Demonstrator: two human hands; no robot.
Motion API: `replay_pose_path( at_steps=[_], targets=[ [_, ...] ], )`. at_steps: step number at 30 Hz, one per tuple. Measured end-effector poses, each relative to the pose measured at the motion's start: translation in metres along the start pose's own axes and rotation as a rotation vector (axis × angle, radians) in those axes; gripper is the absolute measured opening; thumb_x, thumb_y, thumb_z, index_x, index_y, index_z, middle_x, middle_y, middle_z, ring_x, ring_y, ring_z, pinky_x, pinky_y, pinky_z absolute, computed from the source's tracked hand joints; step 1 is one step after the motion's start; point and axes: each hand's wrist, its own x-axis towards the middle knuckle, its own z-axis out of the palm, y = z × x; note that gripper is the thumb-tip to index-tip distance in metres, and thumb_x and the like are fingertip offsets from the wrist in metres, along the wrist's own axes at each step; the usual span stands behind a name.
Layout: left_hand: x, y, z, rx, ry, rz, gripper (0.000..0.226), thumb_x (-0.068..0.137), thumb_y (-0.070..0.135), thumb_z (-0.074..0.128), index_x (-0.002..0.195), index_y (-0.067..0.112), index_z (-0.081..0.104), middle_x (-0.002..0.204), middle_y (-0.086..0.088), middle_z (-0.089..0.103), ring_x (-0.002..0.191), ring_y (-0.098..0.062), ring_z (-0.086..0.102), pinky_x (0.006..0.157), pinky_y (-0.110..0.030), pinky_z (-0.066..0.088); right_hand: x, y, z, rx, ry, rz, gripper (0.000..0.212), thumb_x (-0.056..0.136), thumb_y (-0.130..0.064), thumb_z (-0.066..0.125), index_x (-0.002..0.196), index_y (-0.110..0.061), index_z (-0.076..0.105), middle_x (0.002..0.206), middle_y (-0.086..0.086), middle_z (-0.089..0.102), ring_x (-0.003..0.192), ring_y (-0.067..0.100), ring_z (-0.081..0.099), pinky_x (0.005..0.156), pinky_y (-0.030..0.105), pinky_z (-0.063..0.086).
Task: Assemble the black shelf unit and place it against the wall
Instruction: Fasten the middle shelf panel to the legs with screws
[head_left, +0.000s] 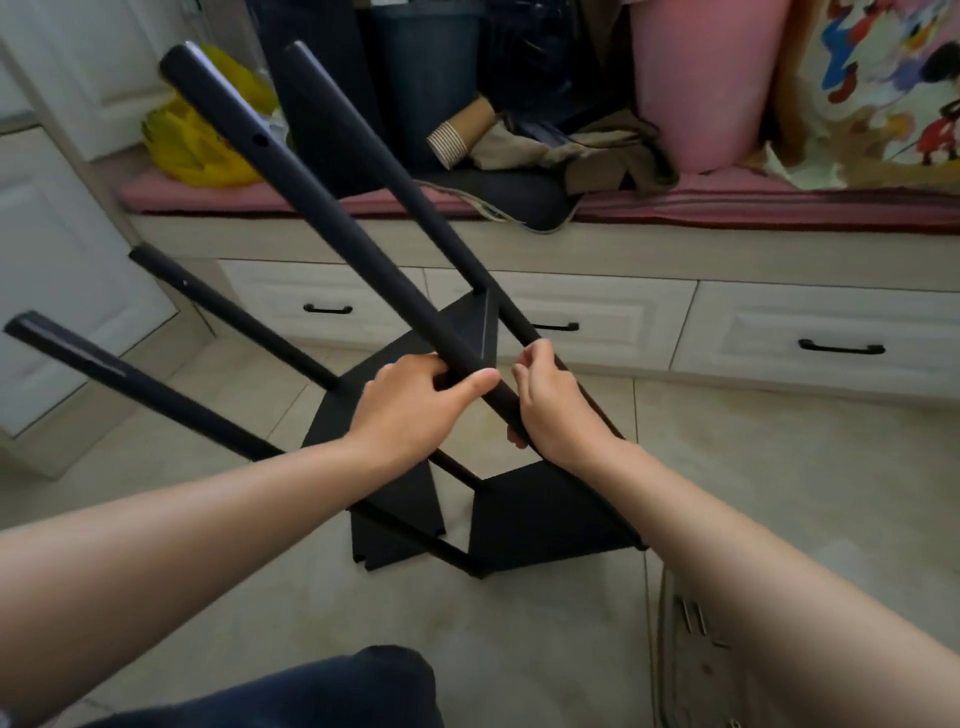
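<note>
Presently the pole (322, 208), pointing toward 11 o'clock, is gripped by the fingers of the left hand (415, 410) and right hand (550, 410), probably to seat it into the shelf unit (545, 514) tilted on the floor (779, 467).

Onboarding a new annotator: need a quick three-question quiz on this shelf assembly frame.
1. True or false: the left hand and the right hand grip the same black pole.
2. How many poles stick out of the black shelf unit?
3. The yellow bag lies on: A) the floor tiles; B) the pink cushion; C) an open drawer.

Key: 1 true. 2 four. 3 B.
</note>
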Motion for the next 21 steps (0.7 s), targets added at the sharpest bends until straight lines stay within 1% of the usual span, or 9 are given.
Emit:
replay_pose_path(
  at_steps=[1, 3, 6, 7, 10, 12, 15, 18, 21],
  targets=[
    [0.001, -0.007, -0.003, -0.051, 0.010, -0.027, 0.031, 0.092, 0.060, 0.059, 0.097, 0.032, 0.072, 0.074, 0.012, 0.066, 0.076, -0.003, 0.062, 0.067, -0.022, 0.041, 0.006, -0.006, 0.003, -0.046, -0.031, -0.015, 0.017, 0.108, -0.030, 0.030, 0.114, -0.016, 0.037, 0.084, 0.015, 0.065, 0.065, 0.025, 0.068, 0.058, 0.039, 0.060],
    [0.002, -0.023, -0.009, -0.177, 0.024, -0.081, 0.032, 0.092, 0.058, 0.061, 0.100, 0.030, 0.072, 0.079, 0.012, 0.069, 0.085, -0.004, 0.064, 0.078, -0.026, 0.049, 0.015, -0.014, 0.010, -0.082, -0.092, -0.009, 0.016, 0.108, -0.029, 0.031, 0.116, -0.016, 0.037, 0.087, 0.014, 0.064, 0.068, 0.023, 0.068, 0.055, 0.032, 0.057],
    [-0.001, -0.046, -0.015, -0.342, 0.040, -0.147, 0.030, 0.091, 0.055, 0.062, 0.103, 0.029, 0.071, 0.093, 0.008, 0.074, 0.094, -0.006, 0.067, 0.088, -0.029, 0.053, 0.022, -0.018, 0.021, -0.029, -0.162, 0.061, 0.018, 0.108, -0.028, 0.031, 0.115, -0.014, 0.039, 0.086, 0.013, 0.066, 0.079, 0.025, 0.068, 0.069, 0.032, 0.057],
    [-0.004, -0.053, -0.015, -0.379, 0.053, -0.159, 0.029, 0.091, 0.054, 0.063, 0.104, 0.029, 0.071, 0.096, 0.007, 0.074, 0.095, -0.006, 0.067, 0.087, -0.026, 0.053, 0.024, -0.018, 0.024, -0.034, -0.179, 0.072, 0.018, 0.108, -0.028, 0.031, 0.115, -0.015, 0.040, 0.083, 0.011, 0.067, 0.077, 0.021, 0.068, 0.070, 0.029, 0.056],
    [-0.010, -0.072, -0.012, -0.470, 0.103, -0.209, 0.024, 0.089, 0.052, 0.064, 0.102, 0.033, 0.069, 0.097, 0.011, 0.074, 0.096, -0.003, 0.066, 0.082, -0.021, 0.048, 0.032, -0.015, 0.031, -0.065, -0.220, 0.067, 0.017, 0.108, -0.029, 0.030, 0.111, -0.016, 0.040, 0.079, 0.007, 0.069, 0.063, 0.009, 0.065, 0.058, 0.017, 0.049],
    [-0.016, -0.084, -0.007, -0.533, 0.108, -0.255, 0.016, 0.089, 0.050, 0.064, 0.098, 0.037, 0.067, 0.096, 0.013, 0.073, 0.095, -0.001, 0.065, 0.080, -0.018, 0.045, 0.035, -0.015, 0.036, -0.062, -0.259, 0.062, 0.016, 0.108, -0.029, 0.030, 0.111, -0.017, 0.040, 0.078, 0.009, 0.072, 0.062, 0.010, 0.066, 0.057, 0.013, 0.048],
    [-0.025, -0.102, 0.002, -0.606, 0.111, -0.318, 0.008, 0.092, 0.044, 0.063, 0.097, 0.038, 0.064, 0.095, 0.015, 0.072, 0.090, 0.004, 0.063, 0.070, -0.010, 0.042, 0.035, -0.011, 0.048, -0.041, -0.289, 0.061, 0.016, 0.108, -0.029, 0.032, 0.113, -0.017, 0.041, 0.078, 0.011, 0.072, 0.065, 0.013, 0.069, 0.058, 0.013, 0.050],
    [-0.032, -0.121, 0.010, -0.669, 0.126, -0.379, 0.007, 0.091, 0.045, 0.062, 0.093, 0.039, 0.064, 0.088, 0.020, 0.071, 0.086, 0.009, 0.063, 0.062, -0.004, 0.043, 0.033, -0.002, 0.063, 0.032, -0.285, 0.084, 0.018, 0.107, -0.029, 0.035, 0.117, -0.015, 0.042, 0.086, 0.016, 0.070, 0.063, 0.009, 0.069, 0.057, 0.015, 0.051],
    [-0.042, -0.140, 0.020, -0.736, 0.136, -0.444, 0.018, 0.084, 0.051, 0.062, 0.095, 0.037, 0.066, 0.089, 0.019, 0.074, 0.094, 0.004, 0.065, 0.067, -0.006, 0.044, 0.032, 0.008, 0.077, 0.029, -0.303, 0.061, 0.015, 0.107, -0.029, 0.035, 0.112, -0.017, 0.043, 0.086, 0.015, 0.069, 0.062, 0.006, 0.068, 0.056, 0.015, 0.050]
  ],
)
